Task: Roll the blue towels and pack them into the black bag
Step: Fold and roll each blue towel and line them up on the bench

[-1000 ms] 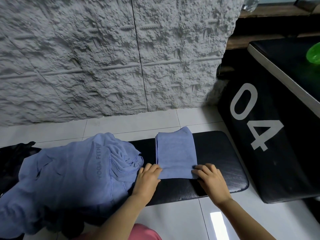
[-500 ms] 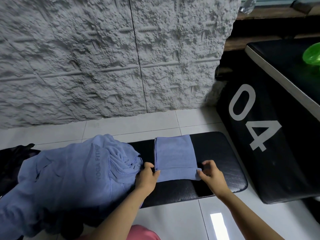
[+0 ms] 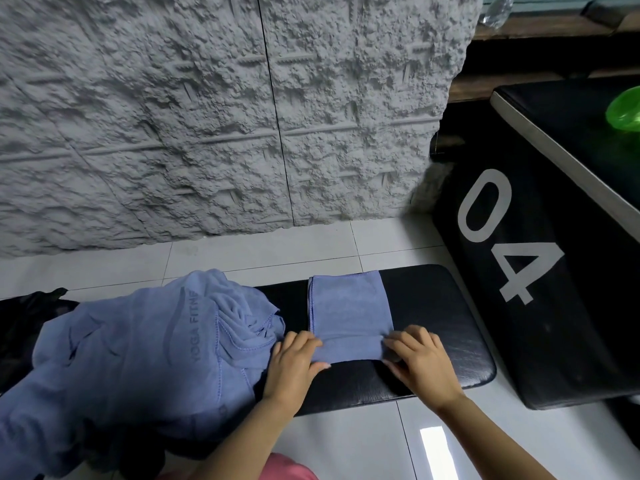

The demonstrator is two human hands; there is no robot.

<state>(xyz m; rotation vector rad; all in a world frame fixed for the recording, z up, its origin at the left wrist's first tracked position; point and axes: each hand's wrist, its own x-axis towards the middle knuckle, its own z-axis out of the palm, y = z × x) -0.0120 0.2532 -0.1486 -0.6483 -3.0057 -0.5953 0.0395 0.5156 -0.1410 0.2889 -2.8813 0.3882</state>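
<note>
A rough grey stone-look wall [image 3: 207, 116] stands well beyond both hands. To the right of the right hand is a big black box [image 3: 540, 341] with "04" in pale numerals. White floor tiles [image 3: 259, 251] run between the wall and the hands.

Left of the left hand, and just beside it, a loose pile of blue towels [image 3: 138, 348] lies heaped, with the lettering "YOGA FITNE" showing on one fold. Black fabric [image 3: 27, 320] shows at the far side of the pile, well left of both hands; whether it is the bag cannot be told.

Under both hands is a black padded bench [image 3: 440, 306]. On it, between the hands and reaching away from them, lies a folded blue towel [image 3: 349, 310], its near end turned up into a short roll.

The left hand [image 3: 294, 362] grips the left end of that roll, fingers curled over the top and the thumb on the near side. The right hand [image 3: 420, 358] grips the right end, fingers bent down onto the cloth.

A green object [image 3: 623, 110] sits on top of the box, far beyond the right hand.
</note>
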